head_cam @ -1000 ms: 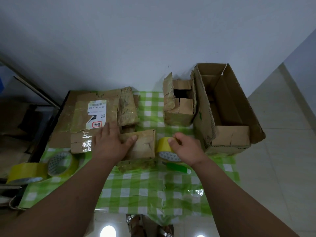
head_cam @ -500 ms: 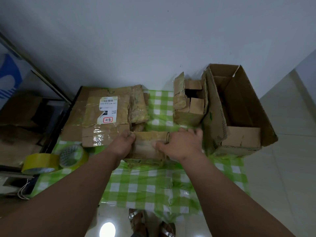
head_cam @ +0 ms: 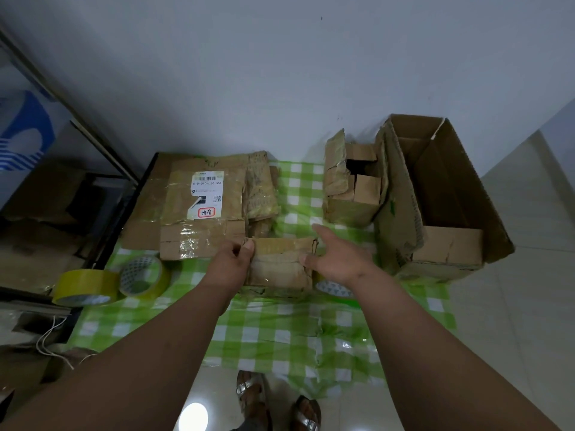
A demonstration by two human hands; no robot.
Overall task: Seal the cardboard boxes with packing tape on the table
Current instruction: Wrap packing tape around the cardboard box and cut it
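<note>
We are steadying the small box (head_cam: 281, 265) on the worktop (head_cam: 280, 331): our left hand (head_cam: 231, 262) is pinching its left edge in a narrow grip, our right hand (head_cam: 337, 258) spreading wide, empty. Next we are needing the tape roll (head_cam: 333, 287) just under that wrist.

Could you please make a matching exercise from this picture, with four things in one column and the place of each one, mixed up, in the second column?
Things:
1. small box
2. big open box
3. two yellow tape rolls
4. box with white label

Places:
A. far right end of the table
B. between the left hand and right hand
C. back left of the table, lying flat
D. front left edge of the green checked cloth

Pairs: 1-B, 2-A, 3-D, 4-C
</note>
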